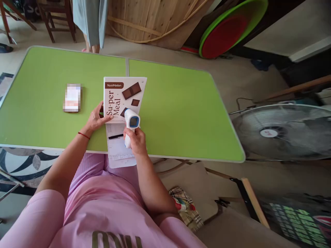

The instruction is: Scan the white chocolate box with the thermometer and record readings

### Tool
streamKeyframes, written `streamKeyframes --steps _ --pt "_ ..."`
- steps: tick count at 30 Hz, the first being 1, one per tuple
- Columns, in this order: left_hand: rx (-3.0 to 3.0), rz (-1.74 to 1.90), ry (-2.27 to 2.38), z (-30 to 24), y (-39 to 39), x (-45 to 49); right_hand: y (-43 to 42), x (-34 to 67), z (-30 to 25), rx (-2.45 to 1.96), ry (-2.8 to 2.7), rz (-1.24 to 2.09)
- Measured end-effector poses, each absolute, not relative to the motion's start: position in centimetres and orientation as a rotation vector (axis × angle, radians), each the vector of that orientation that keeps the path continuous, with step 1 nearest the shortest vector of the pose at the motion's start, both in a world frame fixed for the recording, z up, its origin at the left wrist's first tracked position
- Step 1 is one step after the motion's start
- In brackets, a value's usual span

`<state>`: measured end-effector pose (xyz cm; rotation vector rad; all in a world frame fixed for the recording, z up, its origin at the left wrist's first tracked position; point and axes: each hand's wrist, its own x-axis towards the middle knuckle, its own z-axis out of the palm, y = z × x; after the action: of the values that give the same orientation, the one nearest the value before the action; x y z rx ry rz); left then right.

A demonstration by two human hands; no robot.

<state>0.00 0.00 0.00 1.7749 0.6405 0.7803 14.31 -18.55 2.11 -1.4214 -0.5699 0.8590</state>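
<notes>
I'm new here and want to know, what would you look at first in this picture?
The bright green table catches the eye first, with a white NutriMotion Super Meal packet with chocolate pictures in its middle. Right over that packet, the right hand grips a white infrared thermometer, while the left hand rests on the packet's edge. Off to the right, past the table, a big grey fan stands out.

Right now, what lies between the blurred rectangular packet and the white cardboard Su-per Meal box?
In the head view, only green tabletop separates the packet and box; the left hand sits lower, at the box's edge.
</notes>
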Motion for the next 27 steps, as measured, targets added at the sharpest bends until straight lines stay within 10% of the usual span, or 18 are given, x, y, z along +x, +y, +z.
streamKeyframes --steps 27 --pt "1.794 0.770 0.606 1.2 -0.1 -0.3 -18.2 13.0 2.3 -1.368 -0.595 0.940"
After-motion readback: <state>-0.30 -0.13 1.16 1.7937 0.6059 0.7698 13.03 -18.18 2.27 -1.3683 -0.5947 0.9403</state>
